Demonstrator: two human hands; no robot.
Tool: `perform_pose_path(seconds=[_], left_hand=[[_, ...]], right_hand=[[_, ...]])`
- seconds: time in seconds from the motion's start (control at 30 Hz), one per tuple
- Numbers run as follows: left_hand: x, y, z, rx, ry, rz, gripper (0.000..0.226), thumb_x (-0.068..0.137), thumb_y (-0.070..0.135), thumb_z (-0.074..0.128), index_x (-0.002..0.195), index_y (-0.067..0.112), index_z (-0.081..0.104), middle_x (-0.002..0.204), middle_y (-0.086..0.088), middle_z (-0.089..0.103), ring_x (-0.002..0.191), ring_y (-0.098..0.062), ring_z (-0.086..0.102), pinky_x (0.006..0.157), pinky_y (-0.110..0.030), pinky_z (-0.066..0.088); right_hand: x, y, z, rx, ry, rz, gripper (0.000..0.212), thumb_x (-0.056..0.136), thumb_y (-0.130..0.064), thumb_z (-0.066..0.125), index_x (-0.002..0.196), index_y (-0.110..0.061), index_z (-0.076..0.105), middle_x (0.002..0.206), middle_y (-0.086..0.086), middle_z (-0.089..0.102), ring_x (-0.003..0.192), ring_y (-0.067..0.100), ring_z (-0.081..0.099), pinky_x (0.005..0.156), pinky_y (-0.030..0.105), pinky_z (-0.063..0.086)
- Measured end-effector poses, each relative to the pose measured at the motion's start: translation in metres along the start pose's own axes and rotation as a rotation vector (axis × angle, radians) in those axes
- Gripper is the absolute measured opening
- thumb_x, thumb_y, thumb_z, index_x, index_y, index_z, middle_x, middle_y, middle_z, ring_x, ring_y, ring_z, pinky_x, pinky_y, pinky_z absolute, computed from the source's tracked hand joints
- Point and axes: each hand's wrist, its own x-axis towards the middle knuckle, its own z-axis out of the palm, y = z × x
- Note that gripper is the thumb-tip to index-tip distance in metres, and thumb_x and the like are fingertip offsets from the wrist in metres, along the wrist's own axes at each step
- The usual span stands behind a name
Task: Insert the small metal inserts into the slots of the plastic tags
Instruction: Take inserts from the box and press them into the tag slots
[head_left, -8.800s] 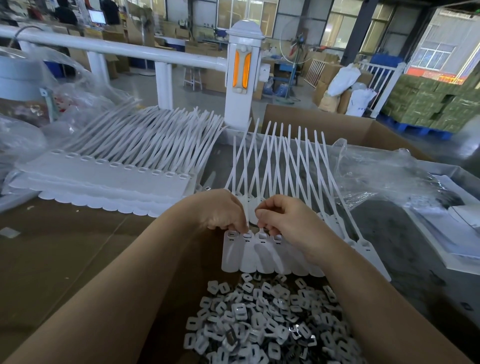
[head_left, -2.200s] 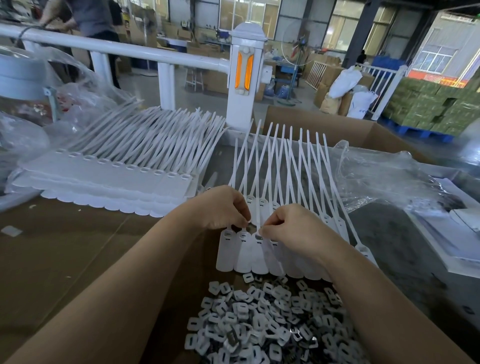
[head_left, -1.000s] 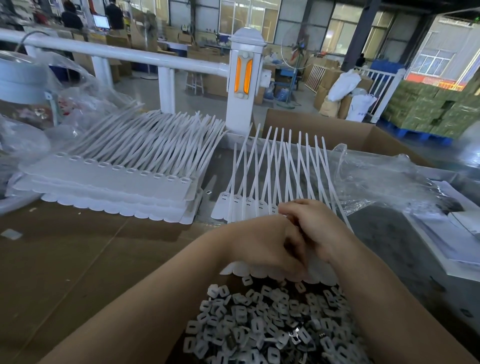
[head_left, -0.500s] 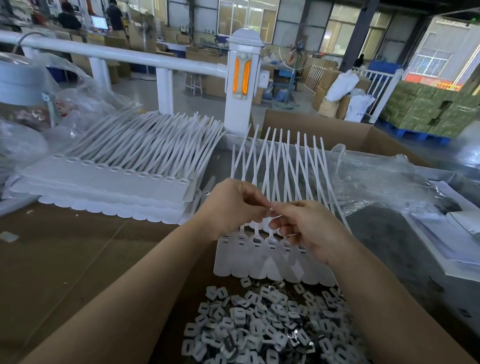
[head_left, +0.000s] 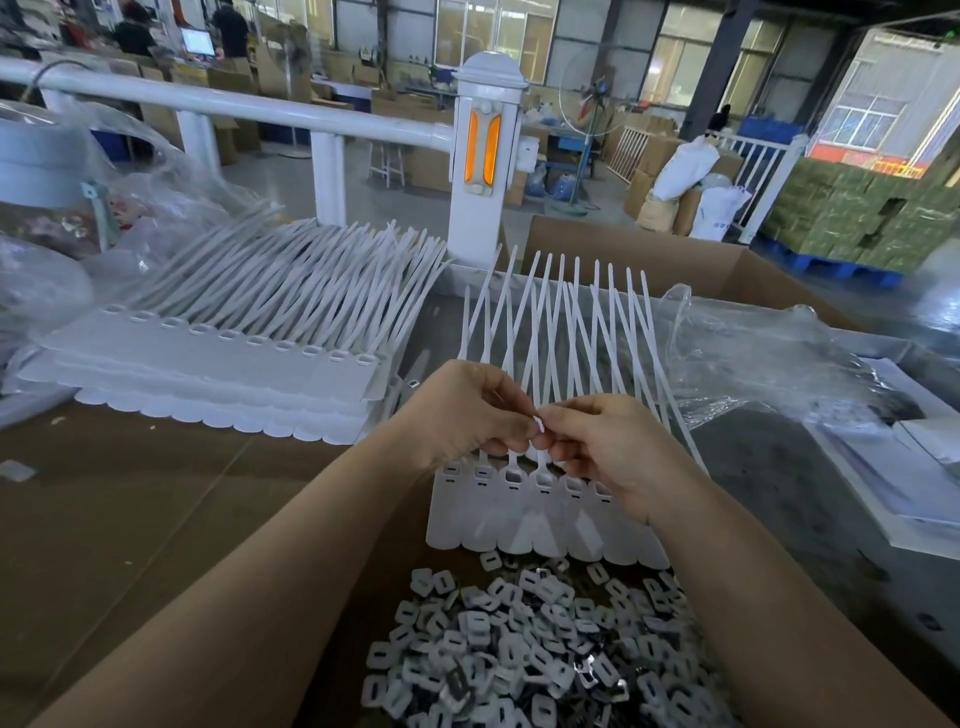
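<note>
A joined row of white plastic tags (head_left: 519, 525) lies in front of me, its long thin tails fanning away. Square slots run along the tags' upper ends; some hold inserts. Just above that row, my left hand (head_left: 462, 410) and my right hand (head_left: 608, 447) meet fingertip to fingertip and pinch one small white insert (head_left: 540, 426) between them. A heap of small metal inserts (head_left: 524, 644) lies nearest me, below the tags.
A stack of more tag strips (head_left: 218, 364) lies to the left on the brown cardboard surface (head_left: 104, 519). Crumpled clear plastic (head_left: 753, 358) and white sheets (head_left: 914, 467) sit on the right. An open cardboard box (head_left: 649, 265) and a white railing post (head_left: 480, 156) stand behind.
The tag row has been shifted and laid flat again. Both hands have lifted off its slots and now hold an insert together just above it.
</note>
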Motion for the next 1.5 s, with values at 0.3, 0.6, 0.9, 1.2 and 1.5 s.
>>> perform_pose_path(seconds=[0.3,0.6,0.9,1.2,1.5], left_hand=[[-0.001,0.001,-0.002,-0.02,0.009,-0.028,0.012,0.08,0.003,0.079,0.089,0.007,0.071,0.079,-0.009,0.075,0.074,-0.019,0.073,0.075,-0.032,0.062],[0.0,0.0,-0.007,-0.129,-0.043,-0.105,0.006,0.086,0.005,0.072,0.09,0.008,0.072,0.082,-0.012,0.076,0.077,-0.02,0.073,0.072,-0.028,0.058],[-0.005,0.006,-0.013,0.0,-0.119,-0.159,0.008,0.083,0.005,0.075,0.09,0.007,0.071,0.077,-0.009,0.075,0.066,-0.012,0.07,0.057,-0.017,0.052],[-0.007,0.006,-0.011,0.077,-0.131,-0.194,0.013,0.08,0.006,0.078,0.09,0.009,0.071,0.076,-0.008,0.075,0.065,-0.011,0.069,0.059,-0.018,0.052],[-0.006,0.011,-0.002,0.151,-0.113,-0.269,0.011,0.079,-0.001,0.074,0.087,0.006,0.073,0.064,-0.004,0.069,0.05,-0.005,0.061,0.053,-0.015,0.05]], right_hand=[[-0.002,-0.003,-0.002,0.054,-0.047,-0.012,0.003,0.085,-0.005,0.075,0.087,-0.007,0.075,0.078,0.011,0.076,0.062,0.013,0.062,0.059,0.023,0.054],[-0.001,0.001,-0.001,-0.015,-0.017,-0.045,0.005,0.083,-0.007,0.078,0.086,-0.01,0.076,0.081,0.01,0.077,0.065,0.012,0.063,0.064,0.023,0.056],[-0.005,-0.001,0.003,-0.25,-0.062,-0.066,0.007,0.085,-0.01,0.077,0.083,-0.016,0.076,0.08,0.016,0.073,0.06,0.014,0.055,0.055,0.023,0.047],[-0.007,-0.001,0.004,-0.367,-0.124,-0.069,0.01,0.085,-0.008,0.073,0.087,-0.018,0.074,0.072,-0.001,0.074,0.065,0.012,0.061,0.061,0.025,0.047],[0.0,0.003,0.004,-0.294,-0.088,-0.045,0.005,0.094,-0.015,0.065,0.092,-0.014,0.07,0.071,-0.001,0.068,0.063,0.01,0.058,0.06,0.023,0.048]])
